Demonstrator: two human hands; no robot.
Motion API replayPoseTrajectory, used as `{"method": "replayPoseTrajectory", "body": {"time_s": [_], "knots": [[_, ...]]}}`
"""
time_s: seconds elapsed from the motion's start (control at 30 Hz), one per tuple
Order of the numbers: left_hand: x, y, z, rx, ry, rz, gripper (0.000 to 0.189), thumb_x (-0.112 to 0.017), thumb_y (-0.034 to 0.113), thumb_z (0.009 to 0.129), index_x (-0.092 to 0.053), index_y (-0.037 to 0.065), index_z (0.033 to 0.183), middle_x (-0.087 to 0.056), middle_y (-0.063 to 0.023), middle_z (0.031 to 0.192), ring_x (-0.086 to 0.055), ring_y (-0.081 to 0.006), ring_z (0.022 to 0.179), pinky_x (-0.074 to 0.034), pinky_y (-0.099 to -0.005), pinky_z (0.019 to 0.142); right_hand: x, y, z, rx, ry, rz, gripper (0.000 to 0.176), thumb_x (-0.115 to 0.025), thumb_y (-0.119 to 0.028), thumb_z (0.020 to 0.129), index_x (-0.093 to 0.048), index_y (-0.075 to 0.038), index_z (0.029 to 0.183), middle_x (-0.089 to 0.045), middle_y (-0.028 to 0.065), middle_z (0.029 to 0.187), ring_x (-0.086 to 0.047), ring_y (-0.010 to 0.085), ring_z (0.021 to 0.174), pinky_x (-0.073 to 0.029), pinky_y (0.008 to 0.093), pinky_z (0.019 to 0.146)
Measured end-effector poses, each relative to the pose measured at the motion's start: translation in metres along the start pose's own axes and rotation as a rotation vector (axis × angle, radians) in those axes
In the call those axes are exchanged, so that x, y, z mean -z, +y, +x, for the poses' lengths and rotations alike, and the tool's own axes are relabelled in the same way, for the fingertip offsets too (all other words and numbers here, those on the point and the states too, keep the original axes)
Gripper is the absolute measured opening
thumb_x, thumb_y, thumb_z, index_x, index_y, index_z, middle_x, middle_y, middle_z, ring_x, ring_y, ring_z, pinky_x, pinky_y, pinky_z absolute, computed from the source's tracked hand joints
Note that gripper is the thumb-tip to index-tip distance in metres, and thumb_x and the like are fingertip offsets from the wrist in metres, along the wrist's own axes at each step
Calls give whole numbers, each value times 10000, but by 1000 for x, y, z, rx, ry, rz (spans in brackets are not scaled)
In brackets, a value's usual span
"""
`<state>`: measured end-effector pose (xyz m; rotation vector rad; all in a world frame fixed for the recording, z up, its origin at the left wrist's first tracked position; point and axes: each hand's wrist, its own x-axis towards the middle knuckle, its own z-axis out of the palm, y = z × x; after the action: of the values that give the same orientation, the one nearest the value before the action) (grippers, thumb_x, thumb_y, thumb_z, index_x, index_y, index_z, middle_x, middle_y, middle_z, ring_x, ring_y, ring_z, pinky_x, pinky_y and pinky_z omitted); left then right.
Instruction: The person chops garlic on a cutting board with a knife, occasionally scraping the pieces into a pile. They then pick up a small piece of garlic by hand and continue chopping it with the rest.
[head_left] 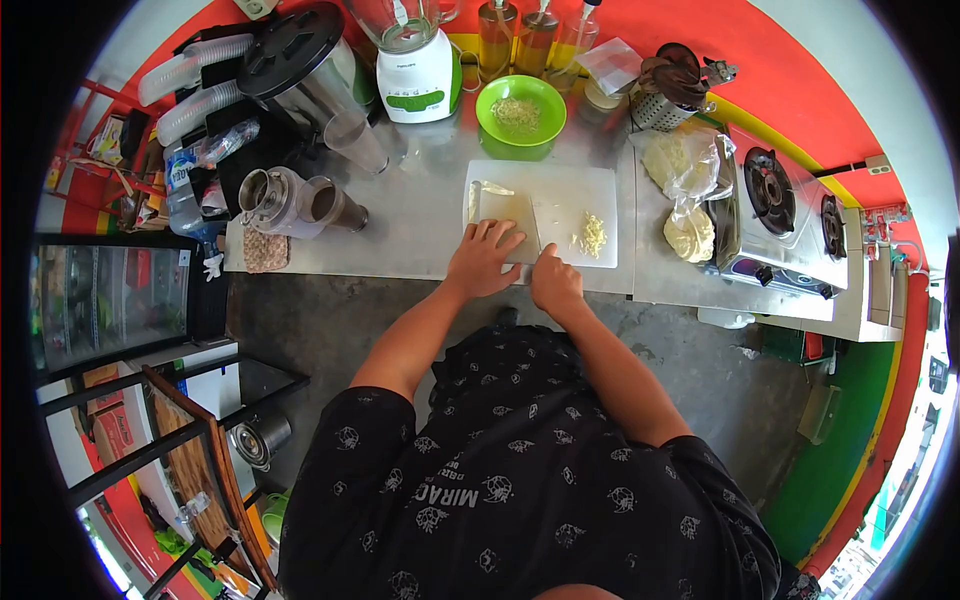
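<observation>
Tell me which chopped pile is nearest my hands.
The small pile on the white cutting board, beside your right hand; the other lies in the green bowl.

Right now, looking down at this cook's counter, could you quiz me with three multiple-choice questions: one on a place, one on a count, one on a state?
1. Where does the green bowl stand?
A) just behind the cutting board
B) on the floor
C) in the person's lap

2. How many burners does the stove show?
A) one
B) two
C) four

3. How is the left hand placed?
A) closed round a cup
B) flat on the cleaver
C) hanging at the person's side

Answers:
1 A: the bowl sits just past the board's far edge.
2 B: two burner rings show on the stove's top.
3 B: the fingers lie spread on the blade, and the right hand closes at the handle end.
</observation>
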<state>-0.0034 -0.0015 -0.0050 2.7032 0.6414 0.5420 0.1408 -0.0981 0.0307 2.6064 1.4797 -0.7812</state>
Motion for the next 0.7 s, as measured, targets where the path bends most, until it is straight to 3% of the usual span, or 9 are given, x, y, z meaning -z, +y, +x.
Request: {"method": "replayPoseTrajectory", "body": {"time_s": [0.1,0.17,0.7], "knots": [[2,-1,2,-4,-8,-17,526,-735,342,792,-589,166,1265,-507,-65,1347,-464,-308,1221,-406,-464,996,5,-3,3,13,-18,17,301,-601,-108,894,-454,51,1104,-702,295,992,-710,427,970,-579,472,826],[2,0,1,7,-33,-3,534,-738,342,790,-586,165,1269,-502,-66,1357,-459,-308,1229,-402,-466,1002,10,-1,8,87,-7,-33,320,-614,-163,920,-453,38,1110,-724,246,973,-731,389,945,-592,447,827],[4,0,4,1,-9,-31,533,-752,330,771,-594,163,1251,-514,-61,1325,-468,-315,1211,-406,-465,991,1,-4,-2,-10,-25,-15,356,-665,-149,887,-457,29,1115,-725,248,978,-728,382,971,-591,430,836]]}}
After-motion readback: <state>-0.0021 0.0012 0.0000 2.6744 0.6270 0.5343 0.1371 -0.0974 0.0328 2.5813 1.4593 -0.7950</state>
